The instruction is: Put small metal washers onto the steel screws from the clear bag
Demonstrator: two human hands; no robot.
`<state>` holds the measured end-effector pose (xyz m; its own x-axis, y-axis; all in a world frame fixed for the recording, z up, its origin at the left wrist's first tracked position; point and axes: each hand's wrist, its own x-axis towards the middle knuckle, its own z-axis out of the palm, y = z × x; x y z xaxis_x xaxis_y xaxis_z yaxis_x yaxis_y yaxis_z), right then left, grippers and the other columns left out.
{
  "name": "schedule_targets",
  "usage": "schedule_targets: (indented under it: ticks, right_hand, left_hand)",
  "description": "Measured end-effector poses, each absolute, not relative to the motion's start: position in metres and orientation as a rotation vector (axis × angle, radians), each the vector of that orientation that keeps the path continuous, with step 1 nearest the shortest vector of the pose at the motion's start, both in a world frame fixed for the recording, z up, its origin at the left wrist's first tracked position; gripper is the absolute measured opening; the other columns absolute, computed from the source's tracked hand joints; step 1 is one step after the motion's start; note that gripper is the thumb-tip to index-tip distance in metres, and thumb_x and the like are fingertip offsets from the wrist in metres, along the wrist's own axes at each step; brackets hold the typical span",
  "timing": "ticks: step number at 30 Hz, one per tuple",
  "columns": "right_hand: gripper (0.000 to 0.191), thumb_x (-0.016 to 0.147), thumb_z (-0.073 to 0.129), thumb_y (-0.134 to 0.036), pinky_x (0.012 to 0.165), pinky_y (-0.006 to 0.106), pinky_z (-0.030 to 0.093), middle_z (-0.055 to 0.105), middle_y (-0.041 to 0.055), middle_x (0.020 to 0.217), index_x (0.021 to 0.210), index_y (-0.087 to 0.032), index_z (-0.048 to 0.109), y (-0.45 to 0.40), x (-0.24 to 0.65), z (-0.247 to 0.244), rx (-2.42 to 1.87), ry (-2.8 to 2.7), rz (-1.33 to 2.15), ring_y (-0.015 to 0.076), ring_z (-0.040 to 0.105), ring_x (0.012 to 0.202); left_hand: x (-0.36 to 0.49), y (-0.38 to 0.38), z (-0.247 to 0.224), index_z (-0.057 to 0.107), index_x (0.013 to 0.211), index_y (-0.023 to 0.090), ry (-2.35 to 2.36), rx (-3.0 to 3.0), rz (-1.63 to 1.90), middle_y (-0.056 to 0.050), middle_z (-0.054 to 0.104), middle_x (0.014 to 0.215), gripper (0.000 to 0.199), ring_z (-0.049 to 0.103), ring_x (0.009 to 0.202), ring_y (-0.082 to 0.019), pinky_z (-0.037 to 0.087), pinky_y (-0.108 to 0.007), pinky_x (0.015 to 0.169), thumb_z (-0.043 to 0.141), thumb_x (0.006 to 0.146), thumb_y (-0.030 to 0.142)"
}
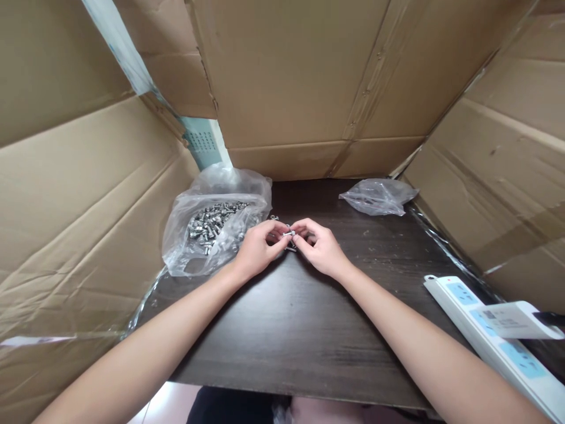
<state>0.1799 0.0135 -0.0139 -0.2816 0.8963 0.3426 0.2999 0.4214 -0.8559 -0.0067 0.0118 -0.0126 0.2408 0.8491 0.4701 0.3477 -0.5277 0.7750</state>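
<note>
Over the dark table, my left hand [261,244] and my right hand [321,247] meet fingertip to fingertip. Between them is a small silver bolt [289,233], pinched by the thumb and fingers of both hands; its far end is partly covered by the right fingertips. Whether a nut sits on it is too small to make out. A few more small metal pieces [274,218] lie just beyond the fingers, and another [290,249] shows beneath them. Left of my left hand stands an open clear plastic bag [176,241] full of silver bolts [212,224].
A crumpled clear plastic bag [378,197] lies at the back right of the table [282,330]. A white power strip [481,327] with a tag [512,318] runs along the right edge. Cardboard walls [309,76] enclose the back and both sides.
</note>
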Motion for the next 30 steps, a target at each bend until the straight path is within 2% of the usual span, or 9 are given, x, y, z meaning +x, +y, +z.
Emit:
schedule_targets:
  ticks: [7,10,16,20,26,30]
  right_hand:
    - [0.021,0.087,0.066,-0.032,0.064,0.028,0.051,0.075,0.0072,0.094,0.102,-0.019,0.072,0.0151,0.1792,-0.0164,-1.052,-1.756,0.866,0.0194,0.070,0.082]
    - [0.022,0.086,0.069,-0.034,0.066,0.030,0.053,0.077,0.0079,0.092,0.101,-0.018,0.074,0.0168,0.1796,-0.0189,-1.057,-1.706,0.906,0.0211,0.072,0.083]
    - [0.024,0.084,0.072,-0.036,0.066,0.031,0.055,0.078,0.0079,0.086,0.098,-0.018,0.077,0.0179,0.1794,-0.0196,-1.073,-1.665,0.916,0.0216,0.074,0.078]
    - [0.023,0.084,0.072,-0.035,0.065,0.030,0.054,0.078,0.0080,0.089,0.098,-0.018,0.078,0.0165,0.1791,-0.0178,-1.069,-1.684,0.889,0.0217,0.074,0.079]
    - [0.022,0.083,0.072,-0.033,0.060,0.029,0.052,0.079,0.0084,0.089,0.097,-0.018,0.079,0.0166,0.1798,-0.0171,-1.074,-1.690,0.875,0.0220,0.074,0.078]
    - [0.022,0.084,0.070,-0.031,0.059,0.028,0.053,0.080,0.0083,0.092,0.099,-0.017,0.079,0.0166,0.1799,-0.0167,-1.061,-1.716,0.878,0.0225,0.076,0.080]
  left_hand:
    - [-0.0077,0.0103,-0.0100,0.072,0.096,0.016,1.157,2.099,1.268,-0.003,0.069,0.081,0.011,0.062,0.070,-0.012,0.053,-0.022,0.065,0.071,0.088,0.024]
    - [-0.0081,0.0101,-0.0101,0.074,0.098,0.017,1.171,2.100,1.288,-0.004,0.071,0.085,0.013,0.064,0.071,-0.013,0.053,-0.023,0.064,0.070,0.091,0.027]
    - [-0.0082,0.0096,-0.0094,0.075,0.098,0.018,1.174,2.054,1.297,-0.005,0.075,0.089,0.013,0.068,0.072,-0.014,0.053,-0.023,0.062,0.068,0.092,0.027]
    - [-0.0071,0.0080,-0.0083,0.073,0.098,0.017,1.154,2.030,1.290,-0.005,0.076,0.090,0.012,0.069,0.072,-0.013,0.055,-0.022,0.061,0.067,0.090,0.023]
    - [-0.0059,0.0066,-0.0089,0.069,0.101,0.016,1.087,1.985,1.308,-0.005,0.075,0.095,0.013,0.072,0.083,-0.014,0.059,-0.021,0.069,0.067,0.088,0.017]
    - [-0.0055,0.0073,-0.0092,0.069,0.095,0.016,1.106,2.022,1.331,-0.004,0.074,0.092,0.008,0.071,0.079,-0.013,0.058,-0.020,0.066,0.068,0.087,0.016]
